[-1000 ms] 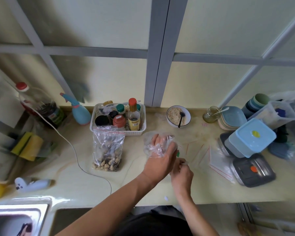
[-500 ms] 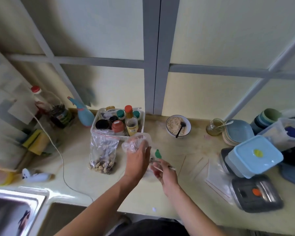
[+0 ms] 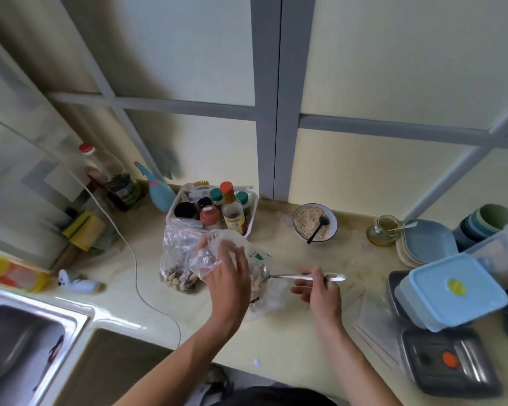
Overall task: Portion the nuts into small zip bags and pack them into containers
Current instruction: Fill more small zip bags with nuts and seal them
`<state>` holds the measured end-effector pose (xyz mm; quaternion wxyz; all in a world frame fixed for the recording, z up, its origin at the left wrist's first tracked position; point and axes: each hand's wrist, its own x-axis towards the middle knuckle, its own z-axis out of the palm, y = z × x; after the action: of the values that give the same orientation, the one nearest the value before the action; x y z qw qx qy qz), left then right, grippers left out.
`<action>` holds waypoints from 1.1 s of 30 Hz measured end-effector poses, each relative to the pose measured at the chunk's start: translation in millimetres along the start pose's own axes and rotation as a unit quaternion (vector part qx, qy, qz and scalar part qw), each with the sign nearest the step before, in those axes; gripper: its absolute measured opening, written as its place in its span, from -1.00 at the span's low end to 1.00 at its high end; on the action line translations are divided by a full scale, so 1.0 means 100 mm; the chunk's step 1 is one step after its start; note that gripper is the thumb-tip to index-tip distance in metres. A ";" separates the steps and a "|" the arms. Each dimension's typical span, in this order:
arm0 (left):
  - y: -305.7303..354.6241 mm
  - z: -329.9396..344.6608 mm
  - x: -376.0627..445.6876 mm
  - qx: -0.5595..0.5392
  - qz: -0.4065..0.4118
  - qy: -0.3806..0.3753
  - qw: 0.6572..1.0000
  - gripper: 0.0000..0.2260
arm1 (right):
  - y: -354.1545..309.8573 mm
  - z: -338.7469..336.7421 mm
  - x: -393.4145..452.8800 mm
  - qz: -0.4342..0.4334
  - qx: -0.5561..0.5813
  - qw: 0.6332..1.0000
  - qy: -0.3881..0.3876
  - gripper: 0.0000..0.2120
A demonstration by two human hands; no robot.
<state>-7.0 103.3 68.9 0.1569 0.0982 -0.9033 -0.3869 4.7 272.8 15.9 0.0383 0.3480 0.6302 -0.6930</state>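
**Spoon in the nut bag, small bag in the other hand**

I see my left hand raised over the counter, fingers curled round a crumpled small bag of clear plastic, which it grips near the fingertips. My right hand pinches the handle of a metal spoon between thumb and fingers; the other fingers hang loosely spread. The spoon lies roughly level, handle toward 3 o'clock, and its bowl reaches into the open nut bag lying on the counter between my hands. Pale nuts show through that bag's plastic, just beside the spoon's bowl.

At 9 o'clock from my left hand stands a second zip bag, upright, with nuts in its bottom and a red seal strip at the top. Behind it, at 12 o'clock, a white basket holds bottles and jars. Toward 1 o'clock sits a bowl of oat-like grain with a dark spoon in it.

At 3 o'clock, flat empty zip bags lie on the counter. Beyond them a blue container with a yellow dot on the lid rests on grey trays. The sink is at 8 o'clock.
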 end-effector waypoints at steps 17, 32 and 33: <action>-0.81 -0.13 0.01 0.167 -0.001 -0.002 0.986 -0.82 | 0.05 -0.06 0.06 -0.035 -0.088 0.995 -0.002 -0.70; -0.91 -0.03 -0.18 0.074 0.093 -0.132 0.984 -0.94 | -0.48 0.07 -0.23 -0.117 0.005 0.993 -0.015 -0.60; -0.91 -0.02 -0.20 0.080 0.095 -0.131 0.983 -0.95 | -0.51 0.08 -0.26 -0.126 -0.003 0.992 -0.026 -0.62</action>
<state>17.1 46.2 -0.5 0.0645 -0.0277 -0.9494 -0.3061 -4.0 265.7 72.9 -0.0323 0.2473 0.6700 -0.6992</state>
